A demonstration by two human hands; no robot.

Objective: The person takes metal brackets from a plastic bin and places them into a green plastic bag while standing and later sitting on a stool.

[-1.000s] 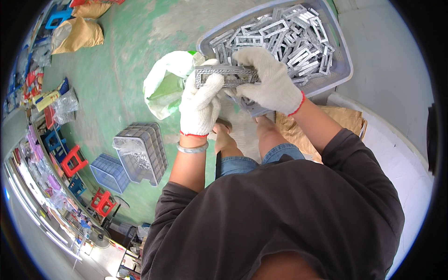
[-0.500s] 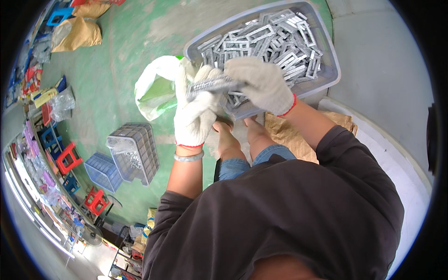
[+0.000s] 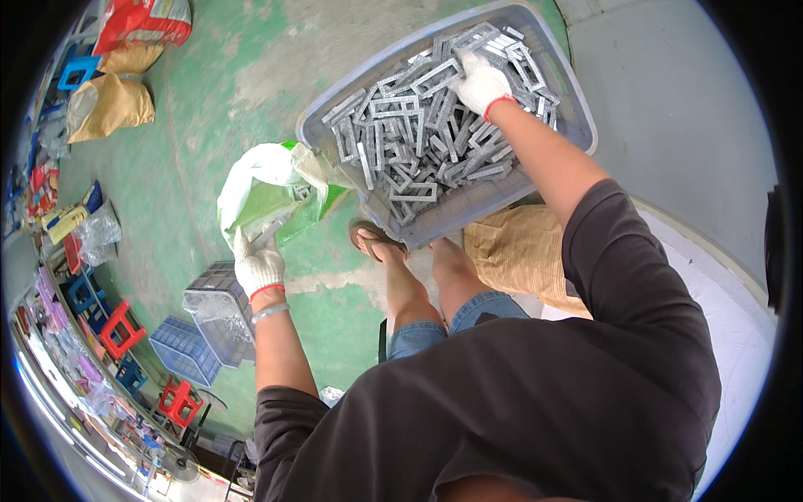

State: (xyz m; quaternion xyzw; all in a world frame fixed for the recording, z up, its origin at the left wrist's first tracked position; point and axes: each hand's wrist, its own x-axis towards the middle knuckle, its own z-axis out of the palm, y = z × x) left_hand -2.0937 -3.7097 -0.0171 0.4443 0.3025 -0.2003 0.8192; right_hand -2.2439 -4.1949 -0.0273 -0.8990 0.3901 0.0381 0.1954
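Here the gloved right hand (image 3: 481, 82) curls closed onto grey metal frames (image 3: 418, 125) heaped in the grey tub (image 3: 577, 125), while the left hand (image 3: 258, 266) pinches the green-and-white bag (image 3: 268, 197) beside it, best held wide open and near.

Matt grey plastic frame pieces (image 3: 418, 125) in a smooth grey plastic tub (image 3: 577, 125); glossy white-green plastic bag (image 3: 268, 197); knitted white cloth gloves.
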